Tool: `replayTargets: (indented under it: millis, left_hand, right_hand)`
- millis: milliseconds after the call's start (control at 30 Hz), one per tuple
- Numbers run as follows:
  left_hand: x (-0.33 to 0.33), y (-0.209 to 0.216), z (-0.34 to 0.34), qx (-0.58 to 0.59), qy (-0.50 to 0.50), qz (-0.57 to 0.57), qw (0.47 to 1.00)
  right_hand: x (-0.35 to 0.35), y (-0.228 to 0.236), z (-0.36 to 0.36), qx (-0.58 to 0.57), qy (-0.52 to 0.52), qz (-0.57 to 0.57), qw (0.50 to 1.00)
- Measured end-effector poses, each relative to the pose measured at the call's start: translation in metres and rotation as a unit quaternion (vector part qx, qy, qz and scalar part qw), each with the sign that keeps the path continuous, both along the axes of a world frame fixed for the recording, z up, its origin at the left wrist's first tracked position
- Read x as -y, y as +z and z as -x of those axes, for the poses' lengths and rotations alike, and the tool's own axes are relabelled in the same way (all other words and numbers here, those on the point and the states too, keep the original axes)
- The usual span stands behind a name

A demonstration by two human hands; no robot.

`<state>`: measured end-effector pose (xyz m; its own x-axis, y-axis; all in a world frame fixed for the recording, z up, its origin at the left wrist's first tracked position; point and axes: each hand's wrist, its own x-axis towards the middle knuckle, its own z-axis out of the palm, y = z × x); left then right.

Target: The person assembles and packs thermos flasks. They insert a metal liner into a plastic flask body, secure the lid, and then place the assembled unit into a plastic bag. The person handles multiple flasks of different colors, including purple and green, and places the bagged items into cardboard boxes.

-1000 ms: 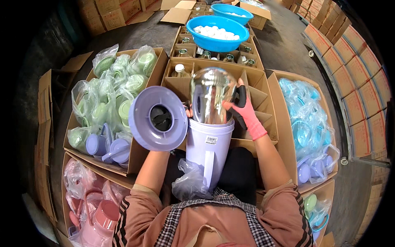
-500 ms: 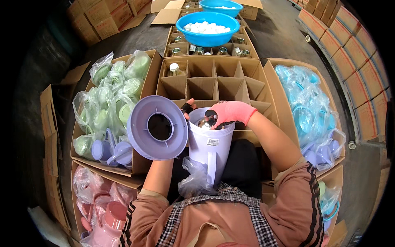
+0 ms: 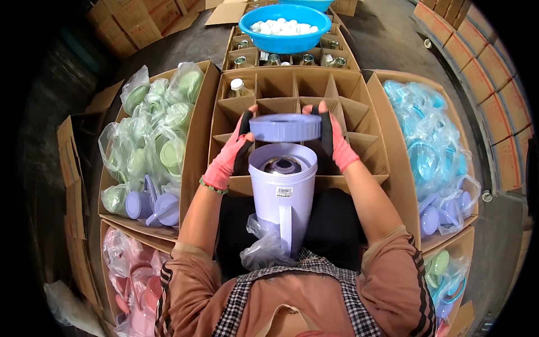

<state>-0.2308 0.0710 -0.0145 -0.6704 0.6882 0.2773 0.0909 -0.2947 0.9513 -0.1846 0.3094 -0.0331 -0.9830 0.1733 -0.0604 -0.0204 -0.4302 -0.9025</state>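
the person's left hand (image 3: pixel 231 150) and right hand (image 3: pixel 337 139) grip one purple collar (image 3: pixel 285 129) between them, near one purple jug (image 3: pixel 282 194) holding one silvery liner (image 3: pixel 282 165).

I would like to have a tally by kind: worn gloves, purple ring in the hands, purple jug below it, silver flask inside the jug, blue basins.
Worn gloves: 2
Purple ring: 1
Purple jug: 1
Silver flask: 1
Blue basins: 2
Total: 7
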Motion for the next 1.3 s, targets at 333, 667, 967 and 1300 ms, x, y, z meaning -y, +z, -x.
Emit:
replayTargets:
  millis: [333,667,967,1300]
  left_hand:
    - [0.022,-0.007,-0.054,-0.104,0.139,0.177,0.969]
    - [0.032,0.014,-0.056,-0.35,0.067,0.2,0.913]
    - [0.036,-0.001,-0.061,-0.436,0.078,0.188,0.877]
    - [0.041,-0.004,-0.07,-0.505,0.1,0.208,0.832]
  right_hand:
    - [0.025,-0.004,-0.059,-0.036,0.039,-0.064,0.997]
    - [0.015,0.029,-0.095,-0.297,0.048,-0.563,0.77]
    - [0.014,0.027,-0.109,-0.288,0.073,-0.646,0.703]
    - [0.025,0.038,-0.112,-0.249,0.13,-0.677,0.68]
